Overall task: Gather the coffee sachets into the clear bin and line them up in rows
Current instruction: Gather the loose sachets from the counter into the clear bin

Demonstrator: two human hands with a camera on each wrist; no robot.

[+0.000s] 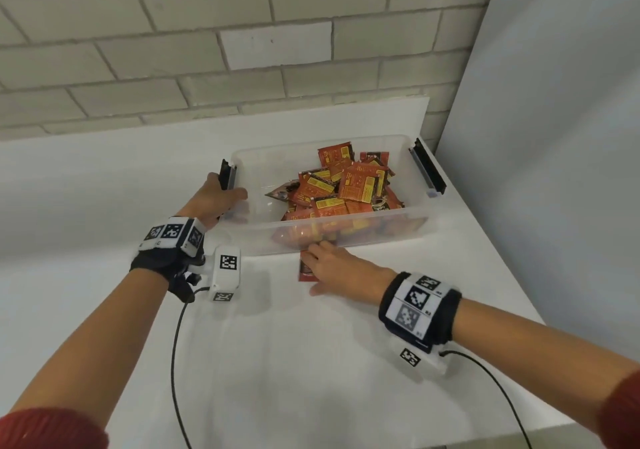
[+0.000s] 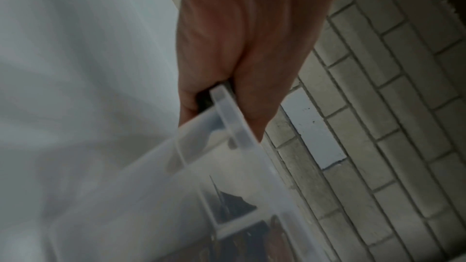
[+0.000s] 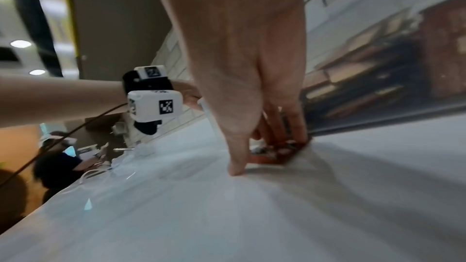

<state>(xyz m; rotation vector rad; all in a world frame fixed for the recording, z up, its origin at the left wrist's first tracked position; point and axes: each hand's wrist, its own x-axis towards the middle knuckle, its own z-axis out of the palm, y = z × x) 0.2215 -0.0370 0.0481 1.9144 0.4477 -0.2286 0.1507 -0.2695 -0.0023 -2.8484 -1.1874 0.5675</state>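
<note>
The table [image 1: 311, 362] is white and runs back to a brick wall [image 1: 173, 50], with a grey panel [image 1: 571, 137] closing off its right side. The bin [image 1: 346, 237] sits at the table's rear right corner, its right end just beside the right edge, and wide bare surface lies in front of it and to its left. Only the head view looks into the bin: a loose heap of red and yellow sachets [image 1: 346, 185] fills its right and middle, lying at all angles, while the left part shows bare floor. The left wrist view alone shows the left hand [image 1: 216, 199] gripping the bin's left rim, thumb inside the wall and fingers curled outside by the black latch [image 1: 227, 175]. The right wrist view alone shows the right hand [image 1: 334, 270] from below, its fingers bent down onto one sachet [image 1: 305, 270] lying flat on the table against the bin's front wall, thumb tip on the table beside it. Whether that hand pinches the sachet or only presses it, I cannot tell.
</note>
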